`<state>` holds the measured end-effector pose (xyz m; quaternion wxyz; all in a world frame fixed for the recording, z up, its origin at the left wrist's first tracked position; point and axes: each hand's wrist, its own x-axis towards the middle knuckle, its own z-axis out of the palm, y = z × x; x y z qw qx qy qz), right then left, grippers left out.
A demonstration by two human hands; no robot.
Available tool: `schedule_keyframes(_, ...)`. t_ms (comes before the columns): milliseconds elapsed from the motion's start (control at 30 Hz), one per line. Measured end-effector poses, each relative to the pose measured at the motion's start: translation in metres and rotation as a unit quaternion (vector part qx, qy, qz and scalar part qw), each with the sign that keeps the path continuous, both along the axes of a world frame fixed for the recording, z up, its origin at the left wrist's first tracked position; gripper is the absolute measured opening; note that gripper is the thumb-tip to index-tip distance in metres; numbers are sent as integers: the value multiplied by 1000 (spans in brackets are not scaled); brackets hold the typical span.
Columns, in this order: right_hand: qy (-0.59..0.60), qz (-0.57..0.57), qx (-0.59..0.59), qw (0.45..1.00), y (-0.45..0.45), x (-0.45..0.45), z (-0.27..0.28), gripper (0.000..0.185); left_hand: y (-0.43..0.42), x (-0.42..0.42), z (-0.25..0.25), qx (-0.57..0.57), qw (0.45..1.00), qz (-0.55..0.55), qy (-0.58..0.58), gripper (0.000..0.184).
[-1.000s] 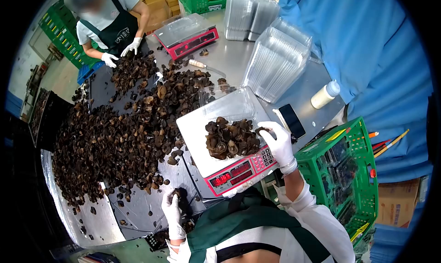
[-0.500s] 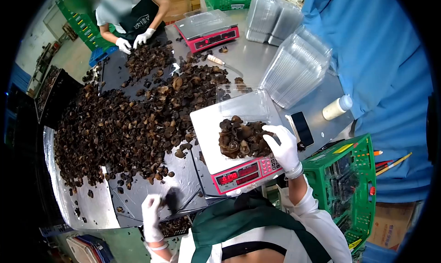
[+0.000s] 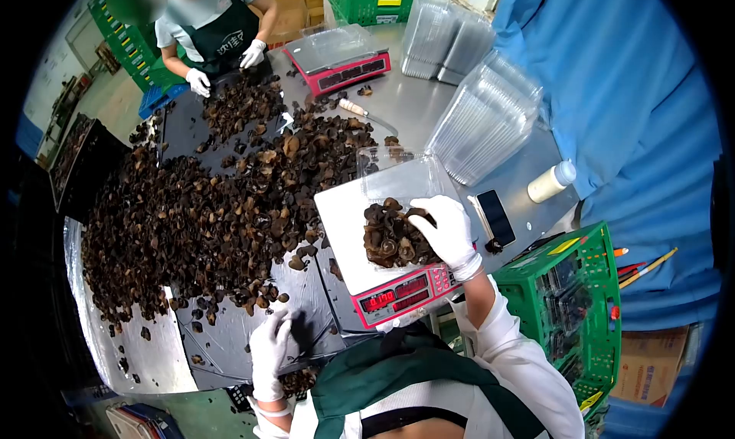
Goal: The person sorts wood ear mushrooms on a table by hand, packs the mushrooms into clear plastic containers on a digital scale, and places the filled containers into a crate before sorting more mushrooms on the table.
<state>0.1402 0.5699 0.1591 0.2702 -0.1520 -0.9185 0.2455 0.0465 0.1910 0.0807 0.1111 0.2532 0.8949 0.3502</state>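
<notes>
A heap of dark brown wood ear mushrooms (image 3: 392,240) sits on a clear plastic tray on the white plate of a pink-framed scale (image 3: 342,218), whose red digits are lit. My right hand (image 3: 444,232), white-gloved, reaches over the heap's right side with its fingertips closed on the mushrooms there. The tray's clear lid (image 3: 406,177) lies at the far side of the plate. My left hand (image 3: 271,353), also gloved, hovers by the table's near edge with its fingers apart and nothing in them.
Loose mushrooms (image 3: 207,217) cover the table's left and middle. Stacked clear containers (image 3: 486,117), a phone (image 3: 496,217) and a white bottle (image 3: 551,181) stand right. A green crate (image 3: 566,316) is beside me. Opposite, a gloved person works near another scale (image 3: 337,56) and a curved-bladed knife (image 3: 366,114).
My right hand has moved left and closed on the mushrooms. My left hand has shifted right and slightly toward the table. The other person's hands have moved apart.
</notes>
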Motion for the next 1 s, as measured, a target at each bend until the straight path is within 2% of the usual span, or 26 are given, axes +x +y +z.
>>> schedule_keyframes(100,-16,3,11,1000,3,-2,8,21,54,-9,8,94,995,-34,-27,28)
schedule_keyframes(200,127,-105,-128,978,28,-7,0,22,107,-6,33,203,968,-51,-139,31)
schedule_keyframes(233,125,-142,-129,973,54,-12,-29,35,120,-7,31,238,949,-59,-197,33)
schedule_keyframes(300,25,-193,-123,973,76,-22,-53,52,140,-12,23,224,929,-103,-274,40)
schedule_keyframes(333,17,-165,-267,949,82,-23,-63,61,147,-10,16,236,913,-103,-316,42)
schedule_keyframes(367,-7,-118,-312,943,94,-23,-76,57,156,-7,19,246,896,-102,-356,44)
schedule_keyframes(433,101,-61,-449,886,81,-18,-53,47,164,-7,14,285,843,-107,-443,50)
schedule_keyframes(467,103,-63,-448,886,72,-10,-38,47,165,-7,13,303,828,-104,-461,49)
schedule_keyframes(533,193,-47,-420,886,49,13,-8,32,163,-7,15,318,811,-102,-480,48)
schedule_keyframes(567,106,-63,-320,939,41,31,0,24,160,-8,19,316,804,-99,-494,47)
schedule_keyframes(600,66,-65,-254,963,34,46,-5,25,158,-9,20,314,797,-96,-507,47)
schedule_keyframes(700,-16,-132,-51,990,-4,71,-14,32,159,-7,16,305,796,-88,-516,45)
schedule_keyframes(767,-99,-153,-169,969,-5,89,-35,35,161,-2,15,305,806,-75,-502,38)
schedule_keyframes(833,-133,-100,-334,928,3,102,-56,28,162,1,4,314,817,-91,-474,29)
schedule_keyframes(867,-131,-103,-336,927,0,101,-54,28,163,4,13,324,793,-63,-512,18)
schedule_keyframes(933,-64,-86,-590,800,-8,94,-51,19,164,5,8,330,783,-66,-523,16)
schedule_keyframes(1000,-25,-55,-582,811,-8,96,-67,18,162,6,1,335,773,-69,-534,13)
